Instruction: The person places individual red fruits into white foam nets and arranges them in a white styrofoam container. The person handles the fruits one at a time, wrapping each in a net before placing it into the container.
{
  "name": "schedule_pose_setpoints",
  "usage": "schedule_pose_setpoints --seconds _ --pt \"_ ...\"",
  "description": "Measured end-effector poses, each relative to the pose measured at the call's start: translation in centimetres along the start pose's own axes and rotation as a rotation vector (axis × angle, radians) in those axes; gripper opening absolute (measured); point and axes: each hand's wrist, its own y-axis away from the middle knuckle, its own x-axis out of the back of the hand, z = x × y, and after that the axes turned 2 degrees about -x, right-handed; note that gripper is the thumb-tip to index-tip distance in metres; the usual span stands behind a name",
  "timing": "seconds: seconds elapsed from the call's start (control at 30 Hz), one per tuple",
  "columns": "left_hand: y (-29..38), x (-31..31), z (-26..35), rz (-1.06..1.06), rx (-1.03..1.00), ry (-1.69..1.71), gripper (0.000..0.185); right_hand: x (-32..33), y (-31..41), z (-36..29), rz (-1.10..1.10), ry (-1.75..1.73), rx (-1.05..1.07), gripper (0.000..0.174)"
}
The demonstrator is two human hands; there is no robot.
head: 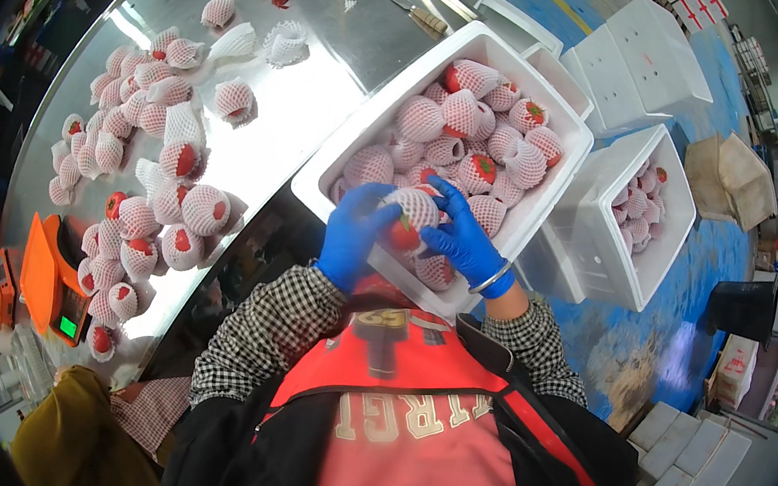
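Note:
Both my hands wear blue gloves and meet over the near end of a white foam box (565, 164). Between them is a red tomato in a white foam net sleeve (409, 218), its green calyx showing. My left hand (356, 228) grips it from the left, and my right hand (464, 236), with a bangle at the wrist, has its fingers on its right side. Beneath and beyond the hands, the box holds several more netted tomatoes (461, 112). The palm sides of both hands are hidden.
Several netted tomatoes (137, 218) lie on the steel table (302, 116) at left, near an orange scale (50, 274). A knife (424, 16) lies at the table's far end. Another foam box (678, 205) with netted fruit stands at right. Another person's sleeve (153, 411) shows at lower left.

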Motion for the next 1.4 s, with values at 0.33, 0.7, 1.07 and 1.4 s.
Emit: schedule_pose_setpoints --seconds 0.33,0.7,1.07,1.4 --pt "-0.3 1.5 -1.1 0.251 -0.21 -0.096 0.014 -4.0 -1.6 1.9 0.285 0.508 0.394 0.092" --pt "0.7 3.4 3.6 -0.336 0.317 1.07 0.052 -3.8 -3.5 2.0 0.202 -0.994 -0.157 0.05" --pt "0.4 6.4 2.4 -0.182 0.309 0.933 0.047 -1.7 -2.7 2.3 -0.13 -1.293 -0.259 0.074" --pt "0.4 5.5 1.3 0.059 0.239 0.724 0.042 -4.0 -0.7 0.9 0.07 -0.454 0.051 0.066"
